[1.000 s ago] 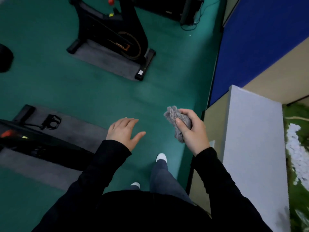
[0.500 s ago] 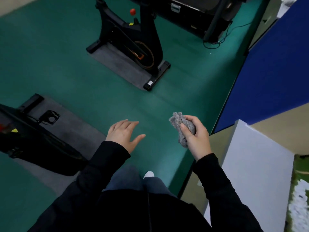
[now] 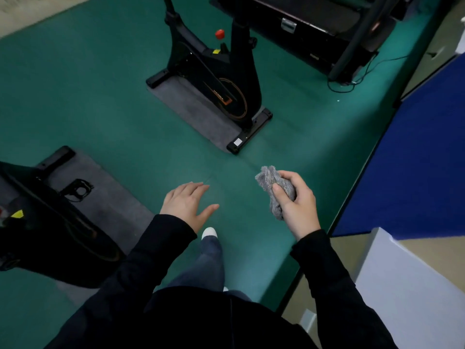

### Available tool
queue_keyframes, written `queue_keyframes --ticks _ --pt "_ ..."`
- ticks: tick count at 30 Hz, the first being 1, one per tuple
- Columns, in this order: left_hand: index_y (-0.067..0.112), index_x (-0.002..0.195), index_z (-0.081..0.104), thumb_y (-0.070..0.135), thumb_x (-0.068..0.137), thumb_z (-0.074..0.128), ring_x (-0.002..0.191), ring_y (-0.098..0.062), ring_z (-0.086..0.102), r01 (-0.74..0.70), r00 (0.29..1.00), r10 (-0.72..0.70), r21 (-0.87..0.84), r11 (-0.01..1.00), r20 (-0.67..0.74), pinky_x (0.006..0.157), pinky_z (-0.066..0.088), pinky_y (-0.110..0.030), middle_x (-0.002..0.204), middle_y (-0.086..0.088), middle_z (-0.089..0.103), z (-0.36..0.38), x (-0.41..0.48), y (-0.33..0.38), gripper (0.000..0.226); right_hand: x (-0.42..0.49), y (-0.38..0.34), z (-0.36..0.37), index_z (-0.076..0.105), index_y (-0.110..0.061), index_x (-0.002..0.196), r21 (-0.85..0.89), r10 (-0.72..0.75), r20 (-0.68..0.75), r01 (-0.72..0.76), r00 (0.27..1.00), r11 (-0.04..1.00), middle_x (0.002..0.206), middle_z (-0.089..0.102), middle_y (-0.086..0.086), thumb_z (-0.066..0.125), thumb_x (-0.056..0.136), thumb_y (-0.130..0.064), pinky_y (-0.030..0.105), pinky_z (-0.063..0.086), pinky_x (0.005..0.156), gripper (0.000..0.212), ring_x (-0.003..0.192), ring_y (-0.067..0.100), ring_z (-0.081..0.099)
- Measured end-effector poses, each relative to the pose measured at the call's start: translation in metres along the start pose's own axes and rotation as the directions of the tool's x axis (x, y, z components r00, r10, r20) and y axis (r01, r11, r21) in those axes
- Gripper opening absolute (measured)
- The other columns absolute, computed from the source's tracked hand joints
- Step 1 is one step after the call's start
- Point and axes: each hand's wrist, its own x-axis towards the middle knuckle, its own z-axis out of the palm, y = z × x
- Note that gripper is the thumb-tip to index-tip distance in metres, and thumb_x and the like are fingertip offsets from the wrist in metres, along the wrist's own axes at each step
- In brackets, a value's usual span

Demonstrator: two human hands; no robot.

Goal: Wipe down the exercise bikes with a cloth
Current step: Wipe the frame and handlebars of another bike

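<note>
Two bikes share your view. The far bike (image 3: 221,81) at 12 o'clock carries orange lettering (image 3: 219,94) on its wheel cover that looks like "HANMA", though it is too small to be sure. It also has a yellow label (image 3: 216,51) below a red knob (image 3: 220,34) and a white sticker (image 3: 237,141) on its front foot; neither can be read. The near bike (image 3: 50,222) at 8 o'clock is mostly dark. It shows a yellow tag (image 3: 17,214), also unreadable, and a pedal (image 3: 79,188) above its mat.

Under you lies a green floor (image 3: 100,96). The far bike stands on a grey mat (image 3: 196,114), the near one on a second mat (image 3: 113,197). A treadmill (image 3: 314,34) sits at 1 o'clock with a black cable (image 3: 352,84) looped on the floor beside it. A blue panel (image 3: 415,159) runs along 3 o'clock, and a white box (image 3: 402,285) stands at 4 o'clock. Your white shoe (image 3: 209,233) points toward 12.

Your left hand (image 3: 186,205), toward 7 o'clock, is palm down with fingers straight and close together and thumb spread wide — it touches nothing. Your right hand (image 3: 297,205), toward 4 o'clock, has fingers and thumb curled around the bunched grey cloth (image 3: 274,190), which sticks out above the thumb and below the palm. The cloth touches neither bike — it is well apart from both.
</note>
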Motion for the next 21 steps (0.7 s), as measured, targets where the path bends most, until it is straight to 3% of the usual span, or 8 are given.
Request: queue_keyframes --ticks 3,6,10,18,21 --pt "0.024 0.138 0.041 0.055 0.089 0.047 0.137 -0.014 0.029 0.01 1.0 -0.01 -0.015 1.0 -0.017 0.11 0.019 -0.033 0.145 0.008 0.039 -0.013 0.039 -0.005 0.058 0.043 -0.011 0.011 0.058 -0.029 0.099 -0.022 -0.015 0.02 0.015 1.0 1.0 0.092 0.061 -0.023 0.063 0.087 -0.009 0.004 0.04 0.075 0.023 0.08 -0.015 0.055" --pt "0.024 0.139 0.04 0.055 0.089 0.046 0.136 -0.015 0.03 0.016 0.999 -0.016 -0.022 1.0 -0.028 0.109 0.019 -0.033 0.146 0.007 0.039 -0.028 0.073 -0.012 0.059 0.079 -0.022 0.025 0.059 -0.029 0.1 -0.025 -0.019 0.047 0.021 0.999 0.999 0.094 0.063 -0.019 0.063 0.087 -0.011 0.011 0.042 0.079 0.023 0.085 -0.006 0.058" --pt "0.024 0.139 0.04 0.055 0.089 0.045 0.136 -0.015 0.03 0.036 0.998 -0.037 -0.027 0.999 -0.04 0.109 0.02 -0.033 0.146 0.006 0.038 -0.045 0.112 -0.024 0.059 0.117 -0.035 0.044 0.059 -0.03 0.099 -0.022 -0.057 0.087 0.059 0.995 0.998 0.092 0.062 -0.023 0.063 0.088 -0.011 0.004 0.04 0.075 0.023 0.081 -0.013 0.056" --pt "0.024 0.14 0.038 0.055 0.09 0.044 0.137 -0.015 0.029 0.153 0.987 -0.155 -0.081 0.985 -0.028 0.11 0.019 -0.033 0.151 0.006 0.03 -0.058 0.137 -0.047 0.06 0.179 -0.055 0.074 0.06 -0.027 0.104 -0.014 -0.062 0.214 0.067 0.975 0.998 0.099 0.064 -0.012 0.061 0.089 -0.012 0.025 0.046 0.085 0.021 0.093 0.008 0.06" --pt "0.024 0.141 0.036 0.055 0.09 0.043 0.137 -0.014 0.028 0.245 0.968 -0.25 -0.1 0.964 -0.035 0.111 0.019 -0.033 0.151 0.006 0.03 -0.061 0.142 -0.058 0.06 0.201 -0.063 0.091 0.061 -0.023 0.106 -0.016 -0.088 0.315 0.098 0.945 0.995 0.102 0.066 -0.007 0.061 0.089 -0.012 0.02 0.045 0.082 0.021 0.093 0.009 0.06"
